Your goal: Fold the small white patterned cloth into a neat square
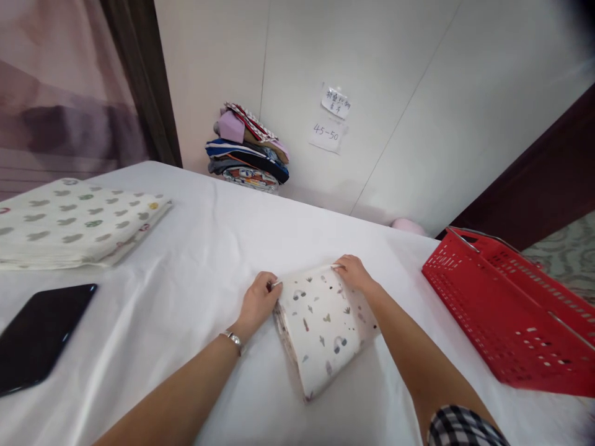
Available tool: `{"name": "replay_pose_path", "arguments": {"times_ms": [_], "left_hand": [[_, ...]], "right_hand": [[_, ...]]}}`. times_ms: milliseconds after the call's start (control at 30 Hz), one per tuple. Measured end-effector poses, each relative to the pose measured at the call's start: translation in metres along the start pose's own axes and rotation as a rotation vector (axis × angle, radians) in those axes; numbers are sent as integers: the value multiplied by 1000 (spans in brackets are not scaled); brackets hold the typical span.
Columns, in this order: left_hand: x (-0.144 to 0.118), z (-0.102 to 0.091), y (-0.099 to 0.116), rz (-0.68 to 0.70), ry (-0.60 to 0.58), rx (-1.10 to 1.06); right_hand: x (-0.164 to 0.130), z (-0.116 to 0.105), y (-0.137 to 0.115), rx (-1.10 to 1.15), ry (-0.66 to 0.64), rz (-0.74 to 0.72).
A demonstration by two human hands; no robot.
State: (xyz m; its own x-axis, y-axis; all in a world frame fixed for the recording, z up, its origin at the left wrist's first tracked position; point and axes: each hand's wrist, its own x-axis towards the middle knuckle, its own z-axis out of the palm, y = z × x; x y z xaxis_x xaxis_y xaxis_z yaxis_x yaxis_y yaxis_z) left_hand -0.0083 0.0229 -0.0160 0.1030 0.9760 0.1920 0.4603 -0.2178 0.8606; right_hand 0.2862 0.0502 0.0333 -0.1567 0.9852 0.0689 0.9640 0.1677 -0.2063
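Your small cream cloth printed with little plants and rainbows [323,325] lies in the lower middle of the frame on the white-covered table [199,260], already folded into a compact, thick rectangle with several layers showing along its near-left edge. Your left hand [258,303] is closed in a pinch on the cloth's upper-left corner, and your right hand [354,272] rests at the upper-right corner, fingertips curled onto the top edge and pressing it flat. Judged from how it lies, the folding looks nearly complete: the edges line up, and what seems left is a last squaring of that top edge and setting the piece aside. At the left of the frame a larger folded cream cloth with green printed shapes [77,223] lies finished, well apart from your hands. The red plastic basket [506,310] at the right stands near your right forearm; you cannot see into it from here.
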Motion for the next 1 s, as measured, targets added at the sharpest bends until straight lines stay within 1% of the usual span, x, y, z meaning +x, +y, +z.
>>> {"name": "replay_pose_path", "arguments": {"times_ms": [133, 333, 500, 800, 1000], "left_hand": [[0, 0, 0, -30, -6, -7], [1, 0, 0, -88, -28, 10], [1, -1, 1, -71, -14, 21], [2, -1, 6, -67, -4, 55], [2, -3, 7, -91, -20, 53]], "right_hand": [[3, -1, 10, 47, -18, 63], [7, -2, 14, 57, -10, 47], [8, 2, 20, 221, 17, 211], [10, 23, 31, 414, 104, 467], [7, 20, 33, 511, 99, 575]]}}
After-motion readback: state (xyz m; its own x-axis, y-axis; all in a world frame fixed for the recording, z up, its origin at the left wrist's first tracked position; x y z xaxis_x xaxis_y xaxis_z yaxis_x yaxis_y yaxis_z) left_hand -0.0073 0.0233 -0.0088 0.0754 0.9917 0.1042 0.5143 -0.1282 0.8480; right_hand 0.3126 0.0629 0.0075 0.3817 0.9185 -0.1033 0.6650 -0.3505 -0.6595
